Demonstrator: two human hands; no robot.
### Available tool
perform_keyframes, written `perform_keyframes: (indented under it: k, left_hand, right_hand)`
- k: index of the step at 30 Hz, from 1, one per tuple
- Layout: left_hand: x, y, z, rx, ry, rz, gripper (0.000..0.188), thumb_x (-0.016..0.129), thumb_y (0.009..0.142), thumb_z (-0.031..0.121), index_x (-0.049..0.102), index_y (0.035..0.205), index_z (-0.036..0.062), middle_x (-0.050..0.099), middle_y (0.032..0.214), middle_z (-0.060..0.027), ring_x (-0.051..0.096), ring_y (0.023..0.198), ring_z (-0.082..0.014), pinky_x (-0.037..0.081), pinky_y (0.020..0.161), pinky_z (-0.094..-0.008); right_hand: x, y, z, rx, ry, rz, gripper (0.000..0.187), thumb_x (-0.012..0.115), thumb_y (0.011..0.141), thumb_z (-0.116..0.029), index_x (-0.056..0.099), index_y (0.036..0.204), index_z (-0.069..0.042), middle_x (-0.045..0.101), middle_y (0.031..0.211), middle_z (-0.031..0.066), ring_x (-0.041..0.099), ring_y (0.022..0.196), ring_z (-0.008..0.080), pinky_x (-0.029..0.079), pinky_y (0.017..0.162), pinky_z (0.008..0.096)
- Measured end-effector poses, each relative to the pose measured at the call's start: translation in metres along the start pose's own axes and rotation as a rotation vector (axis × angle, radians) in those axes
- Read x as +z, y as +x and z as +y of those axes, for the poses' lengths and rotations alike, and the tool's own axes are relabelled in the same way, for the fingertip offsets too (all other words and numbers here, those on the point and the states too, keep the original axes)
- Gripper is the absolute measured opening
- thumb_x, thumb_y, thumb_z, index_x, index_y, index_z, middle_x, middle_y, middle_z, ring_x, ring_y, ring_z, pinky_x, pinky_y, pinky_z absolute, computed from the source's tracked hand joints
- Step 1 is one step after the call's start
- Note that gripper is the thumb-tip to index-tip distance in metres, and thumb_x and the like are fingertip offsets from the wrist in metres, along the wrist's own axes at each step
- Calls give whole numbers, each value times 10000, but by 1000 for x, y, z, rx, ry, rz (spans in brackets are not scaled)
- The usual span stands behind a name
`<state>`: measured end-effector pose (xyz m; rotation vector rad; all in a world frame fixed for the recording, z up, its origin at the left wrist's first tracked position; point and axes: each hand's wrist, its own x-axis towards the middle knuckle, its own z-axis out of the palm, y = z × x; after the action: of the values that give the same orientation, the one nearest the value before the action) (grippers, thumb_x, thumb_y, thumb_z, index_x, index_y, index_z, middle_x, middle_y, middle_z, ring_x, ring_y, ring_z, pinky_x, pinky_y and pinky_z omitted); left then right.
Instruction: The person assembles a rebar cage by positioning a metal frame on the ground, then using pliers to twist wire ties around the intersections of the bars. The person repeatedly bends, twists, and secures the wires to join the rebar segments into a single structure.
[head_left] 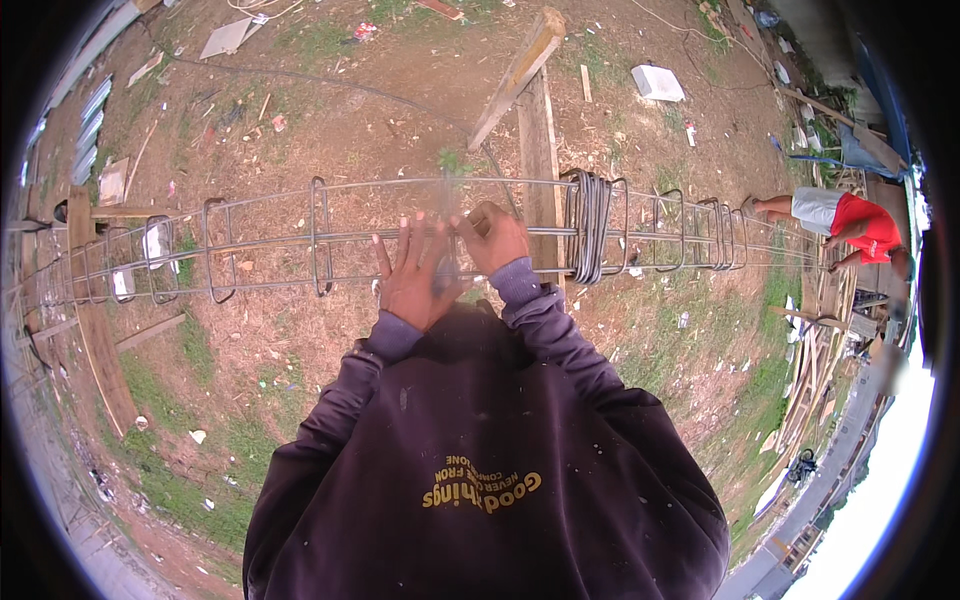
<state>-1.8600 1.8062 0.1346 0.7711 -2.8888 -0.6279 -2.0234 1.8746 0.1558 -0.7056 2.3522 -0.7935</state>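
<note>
A long rebar cage [265, 238] runs across in front of me, its steel bars crossed by rectangular stirrups [320, 235]. My left hand [412, 268] lies over the bars with fingers stretched and spread. Beside it, my right hand [494, 236] is closed, thumb and fingers pinched together at the bars. What it pinches is too small and blurred to name. A smeared upright shape between the two hands cannot be made out. Just right of my right hand, a tight bundle of stirrups [592, 226] hangs around the bars.
A wooden post with a slanted board [520, 78] stands beneath the bars ahead. At the left, a timber plank [100, 335] supports the cage. Another person in a red shirt [862, 225] bends at its far right end. A white block [657, 83] and scraps lie on the dirt.
</note>
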Motion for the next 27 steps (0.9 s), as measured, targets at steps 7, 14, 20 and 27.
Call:
perform_keyframes:
  k: [7,14,20,27]
  left_hand:
    - [7,24,-2,156,112,-140,1065,588,781,731,198,1570,132,150,1634,-130,97,1513,-329,-55,1165,-642]
    - [10,23,-6,196,210,-165,1128,579,744,774,194,1566,104,157,1632,-128,89,1515,-323,-67,1153,-654]
    - [7,22,-6,201,207,-191,1141,612,739,750,187,1564,88,150,1633,-135,73,1516,-330,-78,1154,-647]
    - [8,22,-8,208,179,-169,1134,664,741,685,168,1568,89,127,1638,-133,62,1517,-331,-80,1156,-648]
  right_hand:
    - [-70,-8,102,-44,-525,582,699,616,875,-546,460,1450,-181,321,1542,200,311,1412,412,213,1149,569]
    - [-71,-2,159,-32,-521,563,515,473,982,-472,435,1474,-325,369,1536,146,312,1423,396,189,1180,555]
    - [-101,4,185,12,-551,573,518,470,973,-496,439,1467,-344,368,1536,142,294,1439,382,154,1189,570]
    - [-140,6,208,-109,-503,737,285,680,861,-368,740,1088,-206,595,1248,89,495,1219,320,333,1061,518]
